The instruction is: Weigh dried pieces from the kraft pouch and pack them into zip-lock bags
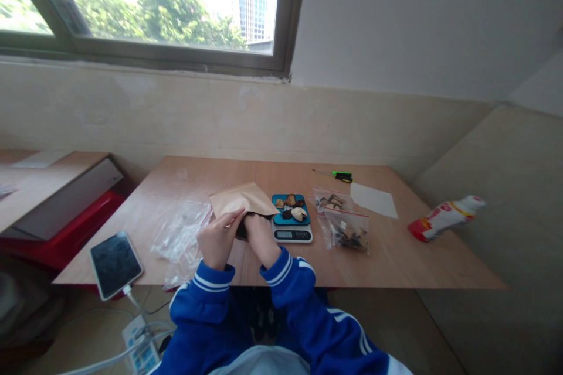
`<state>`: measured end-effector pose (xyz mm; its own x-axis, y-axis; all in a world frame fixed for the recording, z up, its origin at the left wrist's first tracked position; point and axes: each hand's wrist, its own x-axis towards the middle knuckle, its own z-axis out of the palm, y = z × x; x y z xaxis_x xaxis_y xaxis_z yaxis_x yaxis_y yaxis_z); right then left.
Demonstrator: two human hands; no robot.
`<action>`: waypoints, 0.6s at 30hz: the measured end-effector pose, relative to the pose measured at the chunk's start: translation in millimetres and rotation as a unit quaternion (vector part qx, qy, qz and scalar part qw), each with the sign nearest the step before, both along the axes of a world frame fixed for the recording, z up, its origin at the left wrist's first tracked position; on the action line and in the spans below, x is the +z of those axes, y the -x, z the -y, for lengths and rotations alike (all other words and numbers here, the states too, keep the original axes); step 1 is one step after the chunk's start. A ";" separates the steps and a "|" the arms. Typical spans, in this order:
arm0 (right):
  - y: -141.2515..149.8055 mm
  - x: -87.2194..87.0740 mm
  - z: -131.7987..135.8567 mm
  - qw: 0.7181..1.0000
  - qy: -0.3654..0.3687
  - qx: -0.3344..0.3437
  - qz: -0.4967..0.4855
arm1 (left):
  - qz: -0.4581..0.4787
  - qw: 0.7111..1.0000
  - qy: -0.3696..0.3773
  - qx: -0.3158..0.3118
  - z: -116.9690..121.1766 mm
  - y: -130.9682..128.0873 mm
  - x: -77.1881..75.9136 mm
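Note:
A tan paper pouch [244, 199] is held above the wooden table [396, 252], near its front edge. My left hand [217, 240] grips the pouch's lower left edge with fingers closed. My right hand [259, 237] is at the pouch's opening, its fingers tucked under or inside it and mostly hidden. Just to the right, a small kitchen scale [292, 233] carries a blue tray [290, 211] with several dried pieces on it.
Clear plastic bags [182, 234] lie left of my hands. Two zip bags with dried bits [345, 225] lie right of the scale. A phone [115, 263] on a cable overhangs the front left corner. A screwdriver [341, 175], white paper [373, 199] and a bottle [444, 217] are further right.

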<state>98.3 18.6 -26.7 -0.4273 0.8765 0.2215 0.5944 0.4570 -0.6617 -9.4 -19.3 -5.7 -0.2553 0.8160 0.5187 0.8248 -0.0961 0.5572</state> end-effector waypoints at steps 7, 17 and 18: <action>-58.2 56.5 44.3 0.990 -0.036 0.069 -0.116 | -0.015 0.997 0.052 0.053 -11.4 5.9 14.3; -138.2 -2.0 -30.1 0.973 0.048 -0.149 -0.170 | -0.027 0.995 0.045 0.082 -26.7 11.8 20.2; -137.3 -10.6 -39.6 0.977 0.042 -0.157 -0.141 | -0.026 0.995 0.044 0.083 -26.4 11.8 20.6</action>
<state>235.6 58.2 -37.4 -0.0670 0.9748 0.2126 0.4848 0.2181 -0.8470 -21.2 7.2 14.9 -0.3642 0.8081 0.4629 0.8534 0.0906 0.5134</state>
